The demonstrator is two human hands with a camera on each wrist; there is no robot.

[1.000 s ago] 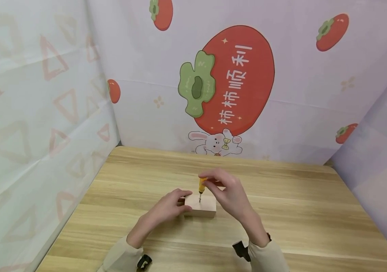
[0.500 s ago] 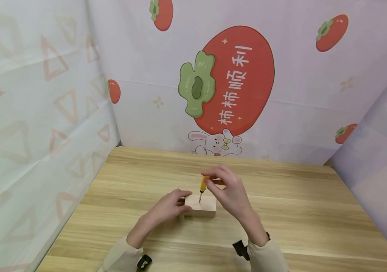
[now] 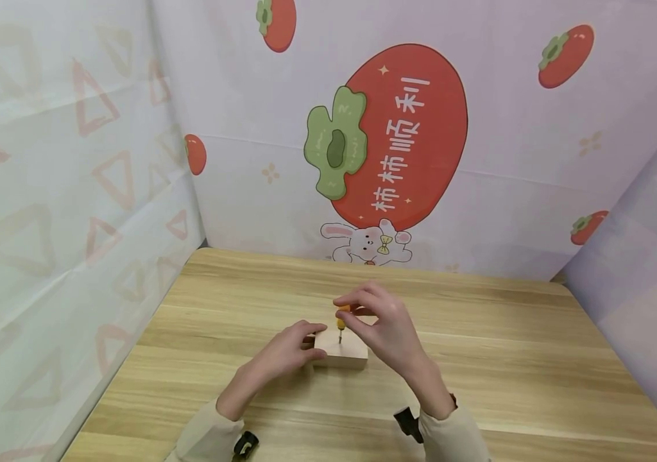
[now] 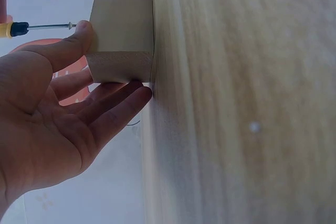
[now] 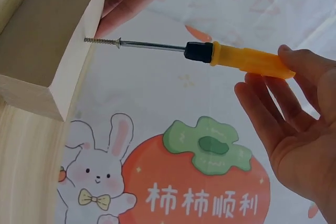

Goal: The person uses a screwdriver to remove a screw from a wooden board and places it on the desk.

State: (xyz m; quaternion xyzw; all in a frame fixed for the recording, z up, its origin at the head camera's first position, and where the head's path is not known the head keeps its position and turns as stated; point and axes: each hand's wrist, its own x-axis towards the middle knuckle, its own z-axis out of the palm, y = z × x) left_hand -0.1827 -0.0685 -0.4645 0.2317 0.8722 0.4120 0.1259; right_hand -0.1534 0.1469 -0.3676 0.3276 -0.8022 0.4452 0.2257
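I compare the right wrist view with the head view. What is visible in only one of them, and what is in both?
Only the right wrist view clearly shows the thread of the screw; in the head view it is too small to make out.

Only the head view shows the left sleeve and right sleeve, with a black device near the left one.

Both show the yellow screwdriver held by the right grip, the left grip on the wooden block, and the printed rabbit.
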